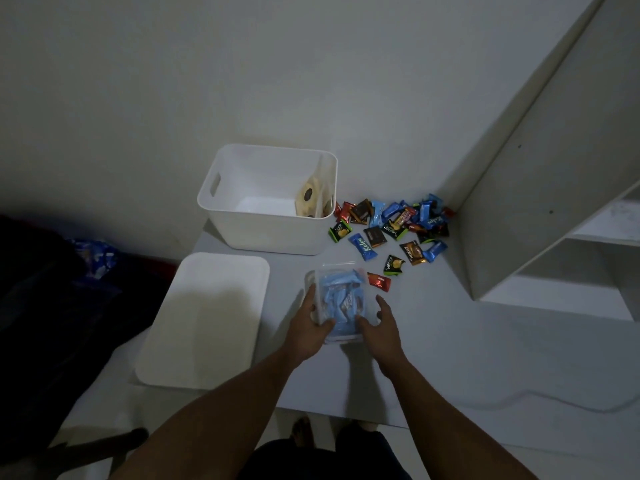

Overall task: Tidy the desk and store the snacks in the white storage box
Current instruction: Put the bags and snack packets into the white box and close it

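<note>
One cookie pack [307,199] in white storage box [263,233]. Left hand [309,329], right hand [380,323] grip snack bag [341,299]; pile [393,229] (2 o'clock) unstored.

Dim, grey scene, weakly lit: soft shadows are thrown across the desk [467,348] at centre, the left edge is lost in blackness (detail unreadable), lines at right are slanted.

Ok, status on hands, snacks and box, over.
Left grip and right grip hold clear plastic tub of pale blue packets. White storage box open, white lid beside it. Loose wrapped sweets right of box; nothing blocking.
</note>
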A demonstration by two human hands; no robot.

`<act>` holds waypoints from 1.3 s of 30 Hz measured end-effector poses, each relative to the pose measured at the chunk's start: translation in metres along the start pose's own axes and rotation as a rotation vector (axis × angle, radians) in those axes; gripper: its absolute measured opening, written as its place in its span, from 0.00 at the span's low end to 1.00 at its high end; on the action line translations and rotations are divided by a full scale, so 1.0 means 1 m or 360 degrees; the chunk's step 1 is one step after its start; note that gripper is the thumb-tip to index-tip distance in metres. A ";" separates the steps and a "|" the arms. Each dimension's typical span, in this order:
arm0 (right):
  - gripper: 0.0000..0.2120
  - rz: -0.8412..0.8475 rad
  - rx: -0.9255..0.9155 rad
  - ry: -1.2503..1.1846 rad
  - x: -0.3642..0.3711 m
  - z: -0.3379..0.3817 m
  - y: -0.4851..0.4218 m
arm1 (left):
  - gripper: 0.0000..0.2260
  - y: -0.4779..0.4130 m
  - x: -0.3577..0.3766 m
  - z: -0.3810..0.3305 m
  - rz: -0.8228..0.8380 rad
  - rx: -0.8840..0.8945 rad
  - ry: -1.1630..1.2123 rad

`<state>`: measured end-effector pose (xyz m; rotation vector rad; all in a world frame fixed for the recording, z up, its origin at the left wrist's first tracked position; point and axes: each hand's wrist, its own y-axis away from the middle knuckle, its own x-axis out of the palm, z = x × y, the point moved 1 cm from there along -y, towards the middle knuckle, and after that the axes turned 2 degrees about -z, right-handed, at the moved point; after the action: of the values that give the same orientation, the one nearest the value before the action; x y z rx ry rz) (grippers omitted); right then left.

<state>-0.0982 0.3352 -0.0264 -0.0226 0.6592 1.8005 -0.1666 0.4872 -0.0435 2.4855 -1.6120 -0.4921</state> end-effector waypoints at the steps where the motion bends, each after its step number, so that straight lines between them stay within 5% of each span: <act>1: 0.32 0.0087 -0.0049 -0.0036 -0.003 0.001 0.002 | 0.34 -0.002 0.001 0.001 0.0058 0.0013 -0.0011; 5: 0.21 0.0240 -0.0432 -0.0007 -0.009 0.001 0.005 | 0.35 -0.004 0.002 -0.002 0.0215 0.0009 -0.0080; 8: 0.25 0.0310 -0.0596 0.0081 -0.008 0.001 0.005 | 0.36 -0.005 0.004 0.002 0.0271 0.0007 -0.0117; 21: 0.24 0.0146 -0.0692 0.0049 -0.025 0.013 -0.004 | 0.38 -0.020 0.014 -0.036 0.0287 0.0053 -0.0156; 25: 0.24 -0.0068 -0.0850 0.0046 -0.048 0.049 -0.023 | 0.33 -0.046 0.027 -0.086 0.0352 0.0224 -0.0183; 32: 0.33 -0.0268 -0.1085 0.0051 -0.091 0.136 -0.072 | 0.42 -0.100 0.027 -0.193 0.0164 0.0699 -0.0339; 39: 0.31 -0.0075 -0.1395 -0.0088 -0.087 0.233 -0.114 | 0.42 -0.136 -0.019 -0.268 -0.0066 0.0878 -0.0347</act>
<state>0.1045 0.3827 0.1513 -0.5661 -0.2070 1.9059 0.0360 0.5448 0.1715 2.9439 -2.0095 -0.3703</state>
